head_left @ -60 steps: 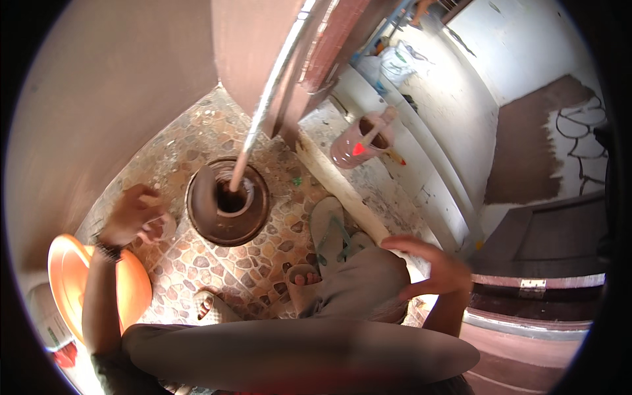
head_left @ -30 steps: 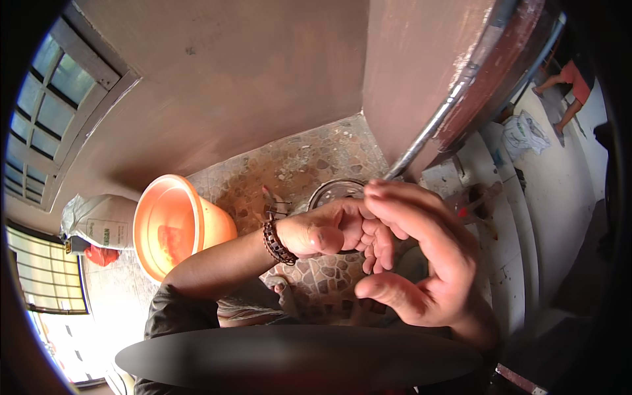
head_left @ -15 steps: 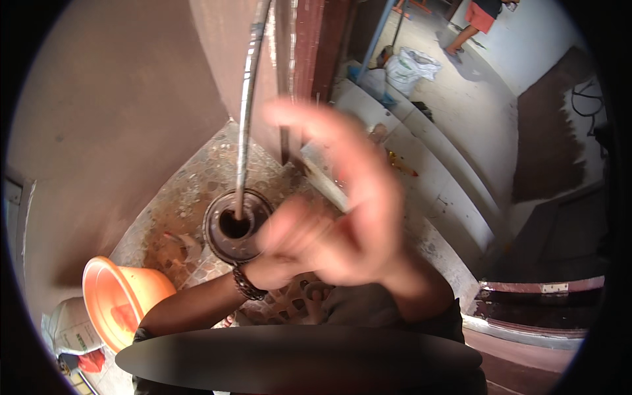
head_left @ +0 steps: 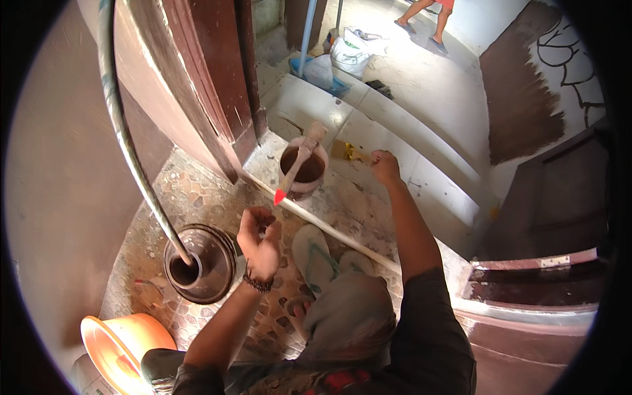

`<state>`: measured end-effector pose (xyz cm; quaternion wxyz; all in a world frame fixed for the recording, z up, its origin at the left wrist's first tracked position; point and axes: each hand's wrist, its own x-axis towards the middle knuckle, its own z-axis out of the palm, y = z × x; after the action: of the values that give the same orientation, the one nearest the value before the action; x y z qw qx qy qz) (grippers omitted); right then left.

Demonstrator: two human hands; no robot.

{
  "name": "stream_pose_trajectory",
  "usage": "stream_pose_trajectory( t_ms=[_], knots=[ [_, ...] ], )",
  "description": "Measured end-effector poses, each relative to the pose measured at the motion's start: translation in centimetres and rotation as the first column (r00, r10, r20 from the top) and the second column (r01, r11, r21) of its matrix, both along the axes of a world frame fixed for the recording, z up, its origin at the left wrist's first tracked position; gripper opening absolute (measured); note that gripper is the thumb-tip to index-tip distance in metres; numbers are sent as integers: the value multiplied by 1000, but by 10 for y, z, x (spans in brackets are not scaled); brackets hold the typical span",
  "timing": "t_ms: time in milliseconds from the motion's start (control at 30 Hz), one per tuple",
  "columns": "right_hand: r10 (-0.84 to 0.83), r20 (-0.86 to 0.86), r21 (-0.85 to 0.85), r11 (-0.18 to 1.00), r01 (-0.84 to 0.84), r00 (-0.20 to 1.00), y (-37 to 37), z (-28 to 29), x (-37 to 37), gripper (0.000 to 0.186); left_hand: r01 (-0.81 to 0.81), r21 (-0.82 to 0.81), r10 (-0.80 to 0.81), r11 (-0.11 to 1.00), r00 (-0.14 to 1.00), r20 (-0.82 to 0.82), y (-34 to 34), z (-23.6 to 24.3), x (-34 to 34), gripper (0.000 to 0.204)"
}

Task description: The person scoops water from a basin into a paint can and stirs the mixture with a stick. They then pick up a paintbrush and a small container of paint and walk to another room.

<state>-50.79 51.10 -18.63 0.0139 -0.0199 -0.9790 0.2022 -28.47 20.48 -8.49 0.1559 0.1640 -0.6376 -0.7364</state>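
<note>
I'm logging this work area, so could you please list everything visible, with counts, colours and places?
Paint pot: one, pinkish-brown, on ledge
Red-tipped brush: one, brownish, across paint pot
Second brush: one, yellow, beside paint pot
Round container: one, dark brown, on floor
Long pole: one, grey, in round container
Tub: one, orange, lower left
Flip-flops: two, grey and teal, on floor
Sack: one, white, top centre
Basin: one, blue, beside sack
Person's legs: two, below red shorts, top
Left hand: one, bare, seemingly empty, centre
Right hand: one, bare, on second brush
</note>
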Motion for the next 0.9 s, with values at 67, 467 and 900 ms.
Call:
stream_pose_trajectory(
  t_ms=[67,467,900],
  knots=[
    [12,99,153,988,-27,995,-4,-19,-19,33,3,19,-2,1000,997,-76,-7,20,-6,12],
    [-46,184,86,996,30,982,-3,-20,-42,30,382,-376,-203,844,876,437,-24,98,-50,33],
    [330,290,-889,-254,381,898,-75,170,136,31,520,-30,-462,854,782,417,-31,83,-59,34]
  ],
)
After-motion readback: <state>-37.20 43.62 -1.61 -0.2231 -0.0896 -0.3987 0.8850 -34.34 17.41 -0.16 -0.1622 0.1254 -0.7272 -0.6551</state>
